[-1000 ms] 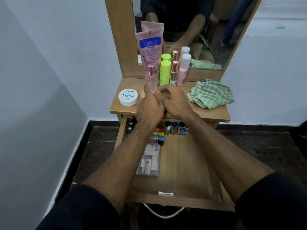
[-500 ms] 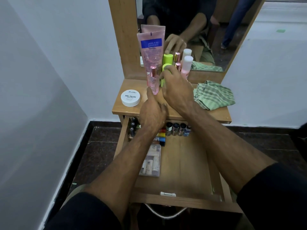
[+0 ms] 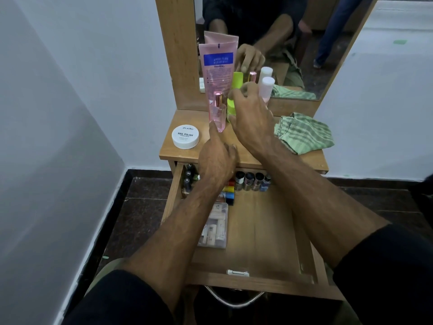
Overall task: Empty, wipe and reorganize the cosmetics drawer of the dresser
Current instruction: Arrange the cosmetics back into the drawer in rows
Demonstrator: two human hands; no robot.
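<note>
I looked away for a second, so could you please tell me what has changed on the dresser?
The right hand left the left hand and reached back to the lime-green bottle, its grip now closing around it. The left hand stayed by the pink perfume bottle. The white jar, green cloth and drawer contents are unchanged.

The right hand [image 3: 251, 118] covers most of the green bottle [image 3: 230, 106], so only its left side shows, and you cannot tell how the fingers hold it. The left hand [image 3: 216, 158] hides the front edge of the dresser top [image 3: 304, 160] and part of the drawer's back row. The small bottles [image 3: 251, 180] there sit in shadow, too dark to read. The clear box [image 3: 216, 228] is partly under the left arm, and what is inside looks blurry. The drawer's [image 3: 269, 231] right front corner is behind the right arm.
</note>
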